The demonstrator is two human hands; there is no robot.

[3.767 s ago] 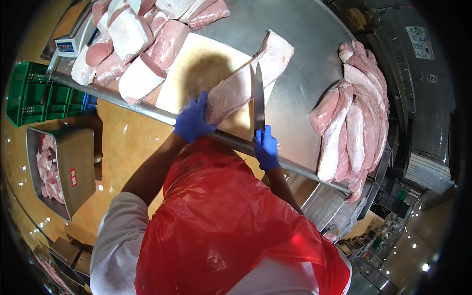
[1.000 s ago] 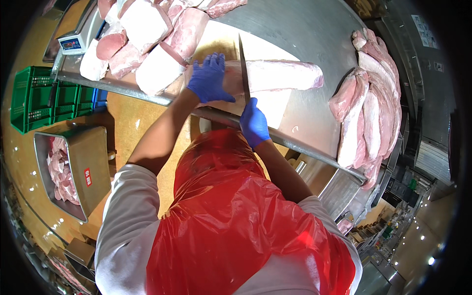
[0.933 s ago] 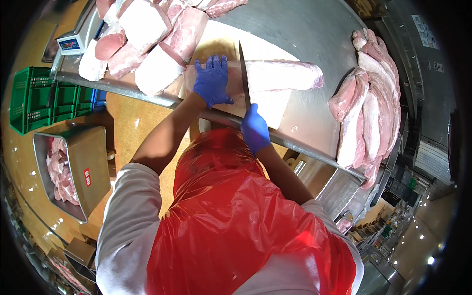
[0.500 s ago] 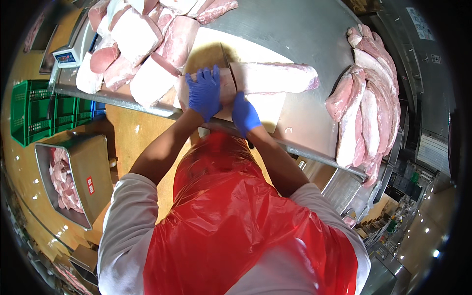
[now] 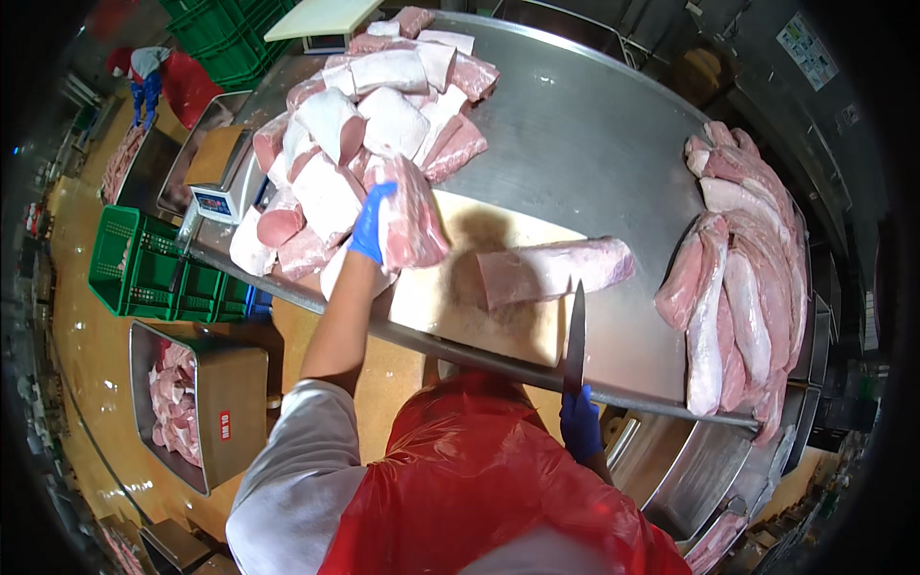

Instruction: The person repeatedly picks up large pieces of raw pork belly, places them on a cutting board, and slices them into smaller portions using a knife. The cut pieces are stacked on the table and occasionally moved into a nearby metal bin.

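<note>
My left hand (image 5: 370, 220), in a blue glove, is wrapped round a cut block of pink meat (image 5: 414, 216) at the near right of a pile of white-fatted cuts (image 5: 393, 125) on the steel table's left. The cream cutting board (image 5: 436, 307) carries a shorter length of loin (image 5: 551, 268), lying crosswise, with dark shadow over part of the board. My gloved right hand (image 5: 581, 422) grips a long knife (image 5: 577, 335) at the table's front edge, blade pointing up the picture beside the loin's near side. Long whole loins (image 5: 728, 268) lie heaped at the right end of the table.
The steel table (image 5: 575, 115) has a scale (image 5: 218, 203) at its left end. Green crates (image 5: 134, 259), a steel bin of trimmings (image 5: 230, 402) and more stacked crates (image 5: 225, 38) stand around. A co-worker (image 5: 153, 72) in red and white bends over a bin at the upper left.
The loin is parted: my left hand has carried the cut block up-left to the pile. My right hand and knife have drawn back right to the table edge. The view has shifted.
</note>
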